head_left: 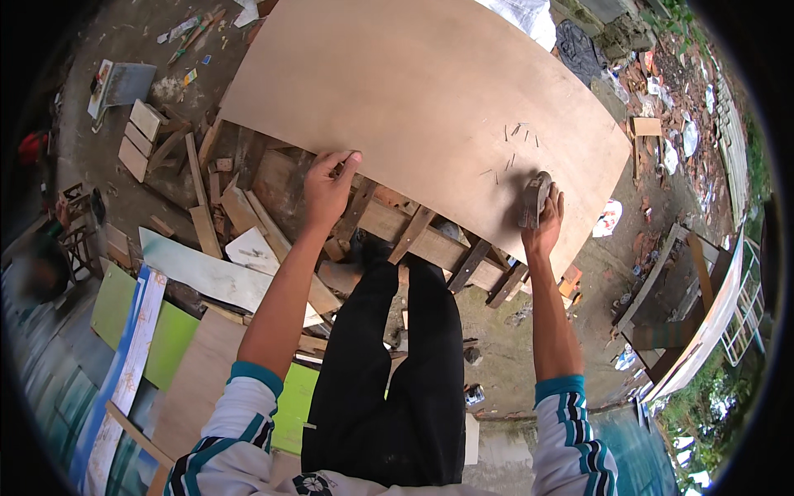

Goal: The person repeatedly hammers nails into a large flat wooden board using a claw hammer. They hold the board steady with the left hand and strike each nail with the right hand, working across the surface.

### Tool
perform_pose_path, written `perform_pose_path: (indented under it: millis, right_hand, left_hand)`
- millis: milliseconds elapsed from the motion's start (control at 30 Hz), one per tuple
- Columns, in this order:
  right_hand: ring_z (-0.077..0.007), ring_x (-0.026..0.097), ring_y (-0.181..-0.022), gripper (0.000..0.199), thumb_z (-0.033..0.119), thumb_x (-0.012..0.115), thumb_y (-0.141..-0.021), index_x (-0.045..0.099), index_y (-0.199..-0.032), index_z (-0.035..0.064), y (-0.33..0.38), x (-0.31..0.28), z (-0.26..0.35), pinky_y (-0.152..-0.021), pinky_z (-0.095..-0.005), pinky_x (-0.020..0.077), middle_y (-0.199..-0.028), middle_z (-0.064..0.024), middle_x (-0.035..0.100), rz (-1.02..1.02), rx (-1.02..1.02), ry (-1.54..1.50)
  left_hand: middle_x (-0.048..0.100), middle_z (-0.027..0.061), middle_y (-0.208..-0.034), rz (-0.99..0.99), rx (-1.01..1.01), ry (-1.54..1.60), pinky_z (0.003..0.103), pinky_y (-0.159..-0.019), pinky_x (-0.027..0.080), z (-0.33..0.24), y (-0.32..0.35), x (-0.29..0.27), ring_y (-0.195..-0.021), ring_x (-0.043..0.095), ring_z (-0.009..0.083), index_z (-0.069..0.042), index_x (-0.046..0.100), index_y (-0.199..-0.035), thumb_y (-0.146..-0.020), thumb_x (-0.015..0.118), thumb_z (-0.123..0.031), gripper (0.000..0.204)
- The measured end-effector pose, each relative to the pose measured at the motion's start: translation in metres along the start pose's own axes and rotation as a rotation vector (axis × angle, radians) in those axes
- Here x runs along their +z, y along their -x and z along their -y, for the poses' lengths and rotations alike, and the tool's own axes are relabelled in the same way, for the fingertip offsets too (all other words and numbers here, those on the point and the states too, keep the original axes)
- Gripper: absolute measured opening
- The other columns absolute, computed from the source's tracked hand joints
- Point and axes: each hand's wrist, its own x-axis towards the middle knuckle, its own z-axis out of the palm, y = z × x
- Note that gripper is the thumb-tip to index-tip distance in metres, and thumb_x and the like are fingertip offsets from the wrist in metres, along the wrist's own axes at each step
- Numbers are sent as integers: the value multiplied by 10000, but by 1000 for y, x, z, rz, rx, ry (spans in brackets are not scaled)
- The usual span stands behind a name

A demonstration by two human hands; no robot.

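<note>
A large tan plywood sheet (372,74) lies over a rough wooden frame (413,234) in front of me. At the sheet's near left edge, my left hand (329,183) is closed on the edge with bent fingers and thumb. Toward the right side, my right hand (546,221) grips a worn grey-brown, blunt-ended tool (532,202) just over or against the sheet. Its exact kind cannot be made out, and a dark shadow falls beside it. Several loose nails (519,131) are scattered on the plywood beyond this hand.
Scrap boards (198,169) crowd the floor to the left, with green panels (171,343) nearer me. A wooden crate-like piece (670,285) stands at the right. Rubble and litter (662,149) spread at the far right, and a black plastic bag (579,51) lies behind the sheet.
</note>
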Motion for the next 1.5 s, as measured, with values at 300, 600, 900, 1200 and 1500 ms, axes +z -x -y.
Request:
perform_pose_path:
  millis: [300,600,900,1200,1500]
  right_hand:
    - [-391,599,-1087,357,148,703,-789,681,-1102,-21,9,2,124,-947,-470,474,-1151,-182,694,34,-179,-162]
    - [-345,677,-961,296,176,787,-747,682,-1009,88,-2,32,158,-780,-448,563,-1099,-101,663,215,-114,-80]
    - [-324,664,-993,254,193,746,-790,692,-1011,81,8,41,166,-795,-432,554,-1098,-81,658,143,-125,-9]
    - [-295,663,-989,316,282,825,-723,697,-954,110,10,49,164,-787,-441,573,-1127,-52,648,79,-132,51]
    - [-296,660,-995,317,265,811,-734,688,-990,125,12,48,163,-784,-444,579,-1119,-51,632,94,-159,79]
  left_hand:
    - [767,98,-999,180,88,-60,285,-852,545,13,-20,6,-950,699,117,23,741,-1070,-934,747,-144,216]
    - [758,70,-914,305,165,-75,287,-777,527,23,-19,3,-850,690,143,-13,747,-1015,-919,751,-170,184]
    - [762,118,-981,222,266,-191,320,-782,550,33,-15,7,-879,735,206,-24,749,-1023,-927,736,-177,181]
    - [755,101,-1022,176,502,-252,351,-806,560,42,-17,8,-923,722,266,-43,756,-1036,-920,720,-157,166]
    - [759,94,-959,209,362,-269,315,-721,565,40,-13,10,-811,714,166,-33,725,-1074,-958,698,-177,187]
